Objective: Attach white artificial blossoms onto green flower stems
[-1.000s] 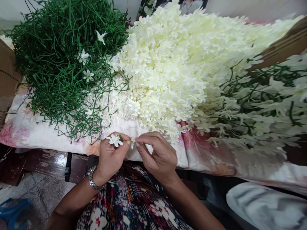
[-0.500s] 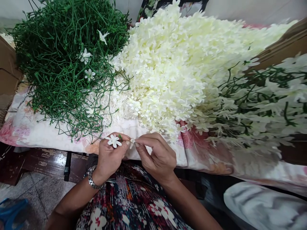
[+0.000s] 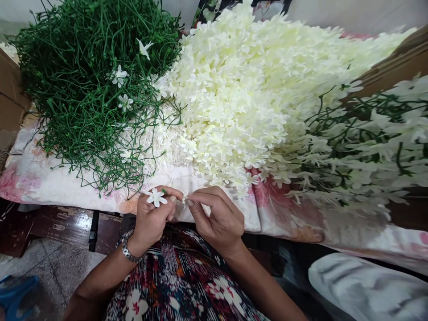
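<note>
My left hand (image 3: 154,211) is closed around a green plastic stem, most of it hidden in the fingers. A white artificial flower (image 3: 156,197) on it sticks out over the knuckles. The left index finger stretches towards my right hand (image 3: 217,216), which pinches a small white flower piece (image 3: 184,200) between thumb and index finger. The two hands are close together at the near edge of the cloth. Beyond them lie a tangled heap of green stems (image 3: 87,89) and a big pile of cream-white flower heads (image 3: 230,93).
Finished-looking flower sprays (image 3: 374,138) fill the right side beside a cardboard box (image 3: 394,67). Another carton (image 3: 11,98) stands at the left. White stamen threads (image 3: 167,138) lie between the heaps on the floral cloth (image 3: 67,185). A blue object (image 3: 18,294) is on the floor.
My left hand has shifted slightly left and its thumb has drawn back from the right fingertips. The white flower in it moved left too. My right hand keeps its pinch, almost unmoved.
</note>
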A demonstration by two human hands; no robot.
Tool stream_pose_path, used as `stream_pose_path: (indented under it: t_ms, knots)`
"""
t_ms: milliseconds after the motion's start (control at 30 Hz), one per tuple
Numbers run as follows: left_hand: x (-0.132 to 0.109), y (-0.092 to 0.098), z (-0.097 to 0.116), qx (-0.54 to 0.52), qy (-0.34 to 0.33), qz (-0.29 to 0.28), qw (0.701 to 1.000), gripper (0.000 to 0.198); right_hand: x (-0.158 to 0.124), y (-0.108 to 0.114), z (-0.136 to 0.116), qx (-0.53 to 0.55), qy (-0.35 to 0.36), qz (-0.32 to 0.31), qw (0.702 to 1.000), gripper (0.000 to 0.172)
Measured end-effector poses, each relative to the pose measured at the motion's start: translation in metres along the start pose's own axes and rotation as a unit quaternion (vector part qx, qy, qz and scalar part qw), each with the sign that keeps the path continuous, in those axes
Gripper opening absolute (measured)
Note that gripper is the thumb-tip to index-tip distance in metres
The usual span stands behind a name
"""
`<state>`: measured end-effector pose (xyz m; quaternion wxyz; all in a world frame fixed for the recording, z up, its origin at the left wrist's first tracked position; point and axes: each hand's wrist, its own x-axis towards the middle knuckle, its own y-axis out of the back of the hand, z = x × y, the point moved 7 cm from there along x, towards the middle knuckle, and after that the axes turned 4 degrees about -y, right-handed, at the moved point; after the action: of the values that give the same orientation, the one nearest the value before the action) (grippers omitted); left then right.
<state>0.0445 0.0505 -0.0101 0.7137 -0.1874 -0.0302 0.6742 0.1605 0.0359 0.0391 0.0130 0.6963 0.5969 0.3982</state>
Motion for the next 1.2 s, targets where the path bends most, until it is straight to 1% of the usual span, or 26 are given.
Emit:
stream_pose_path:
  t_ms: [133,300,400,500,633,733,800,867,900,933,1000,1067,1200]
  knots:
    - [0.001,0.001,-0.003,-0.024,-0.010,0.006,1.000,0.003,0.001,-0.001,0.001,0.065,-0.035,-0.005,0.997,0.024]
    - [0.002,0.003,-0.003,0.007,-0.025,0.023,0.999,0.004,-0.002,-0.005,0.003,0.103,-0.053,-0.009,0.993,0.024]
    - [0.000,0.004,0.005,0.063,-0.066,0.032,0.995,0.003,-0.002,-0.008,0.004,0.109,-0.062,-0.029,0.992,0.024]
    - [-0.003,0.003,0.015,0.116,-0.113,0.024,0.986,0.006,-0.002,-0.009,0.005,0.112,-0.067,-0.042,0.991,0.022]
    - [-0.004,0.002,0.023,0.145,-0.165,0.012,0.975,0.012,0.000,-0.008,0.004,0.105,-0.062,-0.087,0.989,0.022]
    - [-0.005,0.003,0.028,0.174,-0.194,0.021,0.965,0.019,0.003,-0.002,0.001,0.097,-0.046,-0.096,0.990,0.028]
    - [-0.006,0.003,0.030,0.201,-0.206,0.028,0.957,0.022,0.006,0.001,-0.002,0.086,-0.026,-0.093,0.992,0.040]
    - [-0.008,0.002,0.033,0.222,-0.216,0.026,0.951,0.025,0.007,0.000,-0.006,0.069,-0.008,-0.115,0.991,0.051]
    - [-0.009,0.002,0.033,0.229,-0.218,0.024,0.948,0.026,0.008,-0.002,-0.006,0.062,-0.007,-0.131,0.989,0.053]
    - [-0.010,0.001,0.033,0.235,-0.218,0.021,0.947,0.026,0.008,-0.005,-0.005,0.060,-0.011,-0.147,0.987,0.050]
    - [-0.011,0.001,0.033,0.244,-0.216,0.014,0.945,0.027,0.008,-0.008,-0.001,0.071,-0.030,-0.167,0.983,0.039]
    - [-0.012,0.000,0.034,0.254,-0.225,0.010,0.941,0.028,0.007,-0.008,0.003,0.088,-0.044,-0.170,0.981,0.030]
    - [-0.013,-0.002,0.037,0.274,-0.251,-0.001,0.928,0.029,0.006,-0.008,0.006,0.097,-0.054,-0.165,0.980,0.018]
